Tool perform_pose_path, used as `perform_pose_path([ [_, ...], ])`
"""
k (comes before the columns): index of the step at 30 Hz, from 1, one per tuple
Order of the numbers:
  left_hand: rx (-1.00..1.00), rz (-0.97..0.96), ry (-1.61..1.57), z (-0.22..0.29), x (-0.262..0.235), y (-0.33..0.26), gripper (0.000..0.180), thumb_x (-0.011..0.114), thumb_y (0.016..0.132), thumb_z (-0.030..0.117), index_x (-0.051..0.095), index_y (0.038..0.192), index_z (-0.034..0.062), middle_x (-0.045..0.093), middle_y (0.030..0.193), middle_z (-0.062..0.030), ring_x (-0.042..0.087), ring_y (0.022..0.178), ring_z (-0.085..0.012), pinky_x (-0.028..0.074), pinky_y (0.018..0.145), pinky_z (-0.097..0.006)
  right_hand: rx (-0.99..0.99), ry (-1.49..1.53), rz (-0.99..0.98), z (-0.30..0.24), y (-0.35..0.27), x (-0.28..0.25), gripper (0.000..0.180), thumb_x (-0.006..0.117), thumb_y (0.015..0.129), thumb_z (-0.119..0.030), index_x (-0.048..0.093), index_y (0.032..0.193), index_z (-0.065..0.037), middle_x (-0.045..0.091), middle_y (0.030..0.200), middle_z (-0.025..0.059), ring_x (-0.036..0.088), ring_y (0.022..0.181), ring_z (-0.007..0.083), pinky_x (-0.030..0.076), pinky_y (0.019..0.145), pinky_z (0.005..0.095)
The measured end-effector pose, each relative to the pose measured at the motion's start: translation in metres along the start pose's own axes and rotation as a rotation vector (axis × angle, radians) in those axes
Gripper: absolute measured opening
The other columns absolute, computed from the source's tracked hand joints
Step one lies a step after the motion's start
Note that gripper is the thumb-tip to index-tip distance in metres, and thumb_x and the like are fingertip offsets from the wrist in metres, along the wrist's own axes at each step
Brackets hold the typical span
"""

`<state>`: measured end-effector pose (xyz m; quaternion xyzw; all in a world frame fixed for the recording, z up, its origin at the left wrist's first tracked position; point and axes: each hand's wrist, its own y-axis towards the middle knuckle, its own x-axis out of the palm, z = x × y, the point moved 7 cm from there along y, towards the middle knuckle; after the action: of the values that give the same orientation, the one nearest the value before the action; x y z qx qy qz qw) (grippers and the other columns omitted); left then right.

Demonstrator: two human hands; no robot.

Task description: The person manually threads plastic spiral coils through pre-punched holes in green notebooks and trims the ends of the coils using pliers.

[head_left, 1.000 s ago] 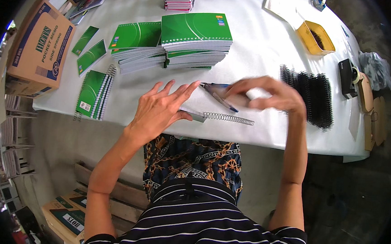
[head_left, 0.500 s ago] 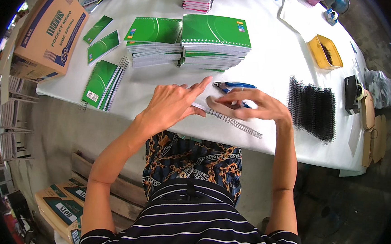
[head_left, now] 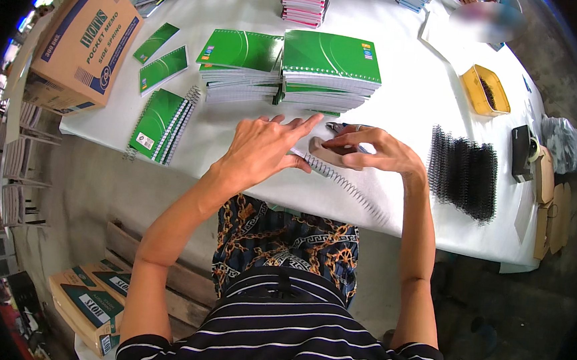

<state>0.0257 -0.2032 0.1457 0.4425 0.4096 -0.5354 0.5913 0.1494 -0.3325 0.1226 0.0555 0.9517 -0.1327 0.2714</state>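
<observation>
My left hand (head_left: 264, 145) lies over a pad of white paper (head_left: 297, 155), mostly hidden, with the index finger stretched out and the thumb along its near side. From the pad's edge a thin wire coil (head_left: 342, 182) runs toward the front right, its free end blurred. My right hand (head_left: 381, 153) is closed, with a greyish-brown curved piece (head_left: 324, 150) at its fingertips touching the coil; whether it is a finger cover or a loose pad I cannot tell. Pliers (head_left: 336, 126) with blue handles lie partly hidden behind that hand.
Green notebooks (head_left: 330, 56) stand in two stacks beyond my hands. At left lie coil-bound notebooks (head_left: 155, 120), loose green covers (head_left: 164, 69) and a cardboard box (head_left: 87, 39). Black coils (head_left: 463, 175), a yellow tub (head_left: 485, 90) and a tape dispenser (head_left: 522, 153) are at right.
The coil's free end has become blurred and reaches a little nearer the table's front edge. My right fingers have shifted slightly against the coil; my left hand keeps nearly the same pose.
</observation>
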Motion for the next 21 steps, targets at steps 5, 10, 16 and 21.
perform_pose_path([
  [5, -0.059, 0.05, -0.204, -0.018, 0.005, -0.004, 0.094, 0.083, 0.068, 0.038, 0.038, 0.15, 0.0296, 0.064, 0.127, -0.0148, 0.066, 0.107, -0.0325, 0.056, 0.083, -0.041, -0.311, 0.299, -0.072, -0.016, -0.001, -0.003, 0.061, 0.062, 0.085, -0.052, 0.068, 0.12, -0.002, 0.067, 0.114, 0.0191, 0.061, 0.105, 0.0315, 0.046, 0.094, 0.0404],
  [10, -0.077, 0.174, -0.604, -0.03, 0.013, -0.005, 0.101, 0.088, 0.064, 0.023, 0.036, 0.152, 0.0253, 0.06, 0.135, -0.0147, 0.063, 0.118, -0.0284, 0.055, 0.091, -0.039, -0.269, 0.409, -0.016, -0.007, 0.001, -0.005, 0.06, 0.063, 0.084, -0.049, 0.069, 0.118, 0.001, 0.067, 0.115, 0.0166, 0.061, 0.106, 0.0285, 0.046, 0.092, 0.0385],
  [16, -0.053, 0.34, -0.94, -0.032, 0.034, -0.006, 0.102, 0.087, 0.066, 0.015, 0.034, 0.152, 0.0239, 0.062, 0.132, -0.015, 0.061, 0.12, -0.027, 0.055, 0.092, -0.037, -0.421, 0.51, -0.023, -0.005, -0.002, -0.013, 0.061, 0.061, 0.084, -0.049, 0.069, 0.115, 0.003, 0.066, 0.114, 0.0192, 0.061, 0.104, 0.031, 0.045, 0.094, 0.0401],
  [21, -0.093, 0.359, -0.927, -0.03, 0.039, -0.01, 0.099, 0.085, 0.068, 0.008, 0.035, 0.152, 0.0192, 0.064, 0.131, -0.012, 0.063, 0.117, -0.0196, 0.055, 0.093, -0.033, -0.371, 0.599, 0.021, -0.009, 0.002, -0.013, 0.061, 0.062, 0.085, -0.049, 0.068, 0.117, 0.003, 0.067, 0.112, 0.0173, 0.061, 0.105, 0.0303, 0.045, 0.094, 0.0398],
])
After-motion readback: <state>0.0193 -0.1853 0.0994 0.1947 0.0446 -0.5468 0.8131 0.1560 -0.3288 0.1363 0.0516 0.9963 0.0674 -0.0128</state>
